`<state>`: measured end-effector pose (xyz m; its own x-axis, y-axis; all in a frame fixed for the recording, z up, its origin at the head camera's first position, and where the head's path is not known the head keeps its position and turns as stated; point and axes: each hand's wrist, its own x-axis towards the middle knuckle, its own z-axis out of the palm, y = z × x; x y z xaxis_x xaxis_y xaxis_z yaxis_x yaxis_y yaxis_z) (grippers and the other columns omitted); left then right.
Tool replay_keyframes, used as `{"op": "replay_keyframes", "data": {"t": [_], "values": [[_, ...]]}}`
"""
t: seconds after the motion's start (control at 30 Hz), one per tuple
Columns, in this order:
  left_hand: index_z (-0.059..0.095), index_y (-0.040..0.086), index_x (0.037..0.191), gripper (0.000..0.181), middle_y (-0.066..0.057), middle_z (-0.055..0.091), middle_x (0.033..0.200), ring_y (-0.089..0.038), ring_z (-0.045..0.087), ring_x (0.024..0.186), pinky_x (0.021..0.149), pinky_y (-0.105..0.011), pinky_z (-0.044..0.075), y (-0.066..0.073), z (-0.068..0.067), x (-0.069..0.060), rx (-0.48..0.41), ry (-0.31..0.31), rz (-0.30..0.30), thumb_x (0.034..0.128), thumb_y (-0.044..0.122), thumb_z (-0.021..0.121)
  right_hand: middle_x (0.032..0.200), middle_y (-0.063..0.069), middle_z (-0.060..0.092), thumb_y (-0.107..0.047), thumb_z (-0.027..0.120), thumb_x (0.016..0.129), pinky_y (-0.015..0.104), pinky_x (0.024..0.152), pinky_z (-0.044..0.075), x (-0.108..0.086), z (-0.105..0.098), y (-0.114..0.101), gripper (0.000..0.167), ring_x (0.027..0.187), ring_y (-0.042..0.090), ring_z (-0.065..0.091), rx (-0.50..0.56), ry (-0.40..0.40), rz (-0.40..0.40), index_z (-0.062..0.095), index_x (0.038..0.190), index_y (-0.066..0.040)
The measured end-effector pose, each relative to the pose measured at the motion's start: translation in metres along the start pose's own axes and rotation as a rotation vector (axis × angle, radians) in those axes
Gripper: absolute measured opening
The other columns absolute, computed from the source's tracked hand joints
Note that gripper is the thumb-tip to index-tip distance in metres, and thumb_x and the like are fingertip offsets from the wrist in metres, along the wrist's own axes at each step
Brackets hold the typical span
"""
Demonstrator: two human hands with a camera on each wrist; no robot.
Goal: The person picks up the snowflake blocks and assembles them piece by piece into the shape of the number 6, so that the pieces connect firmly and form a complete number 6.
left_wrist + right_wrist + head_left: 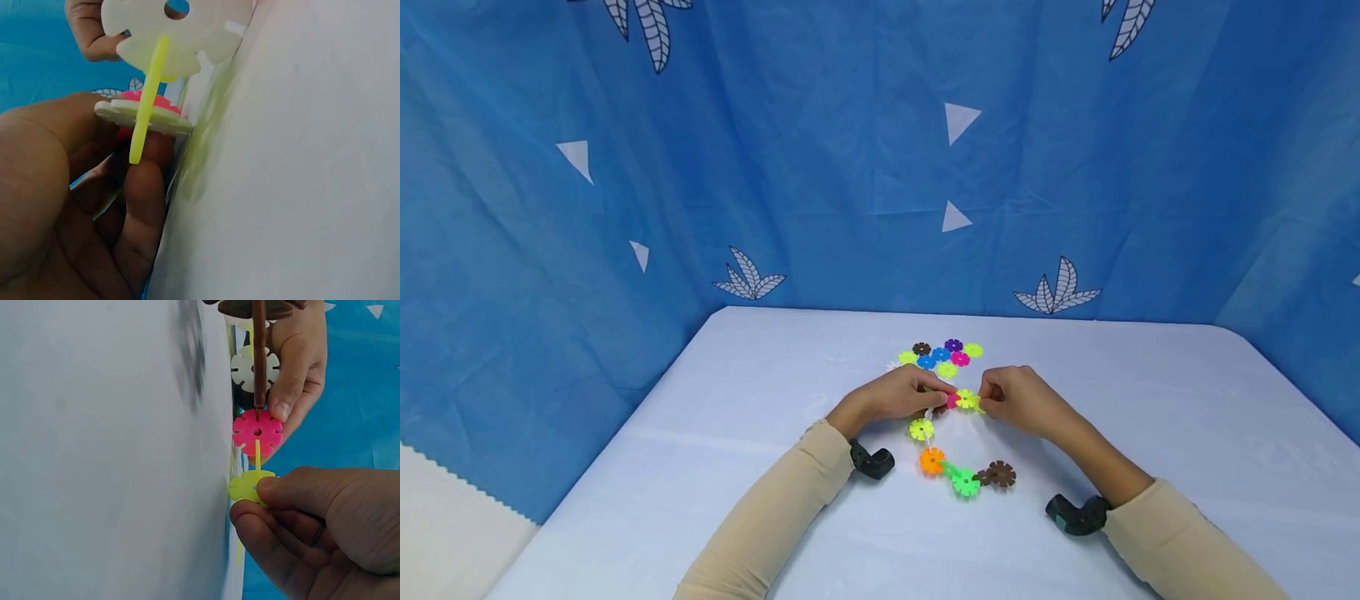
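Note:
A chain of notched flower discs curves over the white table, with an orange disc [932, 462], a green disc [966, 482] and a brown disc [1002, 474] along its near part. At its far end my left hand [901, 393] pinches the chain by a pink disc [257, 432]. My right hand [1024, 402] holds a yellow disc [245, 486] between thumb and finger, to the right of the pink one. Another yellow disc [966, 399] shows between the hands. In the left wrist view white discs [181, 31] and a yellow one stand close to the left fingers.
Loose discs, among them a purple disc [953, 345], a dark brown disc [921, 348] and a blue disc [927, 362], lie beyond my hands on the white table [760, 375]. A blue patterned cloth [850, 167] hangs behind it.

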<state>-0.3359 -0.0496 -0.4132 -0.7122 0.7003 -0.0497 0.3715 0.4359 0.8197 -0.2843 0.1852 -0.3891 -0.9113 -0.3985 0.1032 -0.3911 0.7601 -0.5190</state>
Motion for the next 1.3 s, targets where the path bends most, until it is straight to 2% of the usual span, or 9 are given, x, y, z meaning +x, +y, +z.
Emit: {"op": "replay_keyframes", "data": {"t": [0.17,0.27,0.37,0.47,0.57,0.8,1.03,1.2,1.3], "values": [[0.072,0.014,0.126,0.026,0.005,0.066,0.09,-0.011,0.055,0.074,0.074,-0.026,0.048,-0.003,0.003,0.001,0.032,-0.003,0.005,0.1029,0.021,0.062,0.073,-0.003,0.06,-0.002,0.077,0.087,0.026,0.061,0.051,-0.001,0.0,-0.001,0.013,0.07,0.016,0.054,-0.005,-0.027,0.048,0.067,0.083,-0.009],[0.071,0.015,0.127,0.028,0.011,0.067,0.101,-0.009,0.057,0.086,0.082,-0.026,0.049,-0.003,0.006,0.003,0.074,-0.019,0.023,0.1029,0.024,0.061,0.078,-0.002,0.061,-0.003,0.078,0.086,0.027,0.064,0.053,-0.003,-0.006,0.0,0.014,0.075,0.017,0.056,-0.006,-0.111,0.082,0.067,0.089,-0.01],[0.071,0.014,0.127,0.028,0.008,0.068,0.1,-0.013,0.057,0.084,0.078,-0.027,0.049,0.0,0.006,0.005,0.079,-0.021,0.038,0.103,0.024,0.061,0.088,0.001,0.063,-0.003,0.077,0.086,0.032,0.07,0.056,0.001,-0.024,0.005,0.016,0.083,0.02,0.058,-0.017,-0.211,0.107,0.069,0.099,-0.009],[0.071,0.013,0.126,0.027,0.008,0.068,0.1,-0.013,0.056,0.081,0.075,-0.027,0.048,0.002,0.004,0.006,0.087,-0.006,0.045,0.1029,0.022,0.062,0.098,0.006,0.065,-0.004,0.073,0.089,0.037,0.076,0.057,0.014,-0.043,0.016,0.02,0.09,0.023,0.06,-0.029,-0.269,0.11,0.069,0.109,-0.005],[0.071,0.014,0.125,0.026,0.01,0.067,0.101,-0.012,0.056,0.083,0.077,-0.027,0.048,0.003,0.003,0.007,0.109,0.002,0.044,0.1028,0.021,0.062,0.109,0.013,0.066,-0.008,0.07,0.094,0.041,0.082,0.057,0.034,-0.054,0.03,0.027,0.097,0.027,0.062,-0.022,-0.268,0.099,0.066,0.12,-0.002],[0.071,0.013,0.125,0.026,0.009,0.066,0.1,-0.012,0.057,0.086,0.078,-0.027,0.049,0.008,0.002,0.009,0.129,0.006,0.065,0.1013,0.024,0.064,0.124,0.022,0.061,-0.014,0.068,0.097,0.049,0.089,0.054,0.073,-0.046,0.049,0.044,0.111,0.036,0.059,-0.078,-0.244,0.119,0.059,0.138,-0.004],[0.069,0.012,0.128,0.032,0.009,0.063,0.099,-0.01,0.056,0.085,0.077,-0.023,0.048,0.013,0.003,0.013,0.242,0.004,0.098,0.0993,0.026,0.068,0.106,0.014,0.065,-0.009,0.072,0.093,0.046,0.087,0.055,0.085,-0.033,0.05,0.025,0.101,0.031,0.059,-0.136,-0.2,0.133,0.07,0.117,-0.007],[0.068,0.012,0.128,0.032,0.008,0.062,0.096,-0.009,0.055,0.083,0.077,-0.021,0.047,0.016,0.002,0.012,0.344,-0.007,0.096,0.0998,0.026,0.067,0.089,0.007,0.06,-0.01,0.075,0.09,0.036,0.076,0.053,0.07,-0.036,0.052,0.016,0.087,0.024,0.055,-0.048,-0.231,0.143,0.062,0.099,-0.007],[0.069,0.013,0.128,0.031,0.008,0.063,0.097,-0.01,0.055,0.082,0.076,-0.022,0.048,0.017,0.003,0.012,0.344,-0.001,0.076,0.1005,0.027,0.066,0.084,0.006,0.059,-0.01,0.073,0.091,0.033,0.07,0.05,0.056,-0.038,0.057,0.014,0.081,0.023,0.054,0.012,-0.225,0.14,0.06,0.096,-0.006]]}}
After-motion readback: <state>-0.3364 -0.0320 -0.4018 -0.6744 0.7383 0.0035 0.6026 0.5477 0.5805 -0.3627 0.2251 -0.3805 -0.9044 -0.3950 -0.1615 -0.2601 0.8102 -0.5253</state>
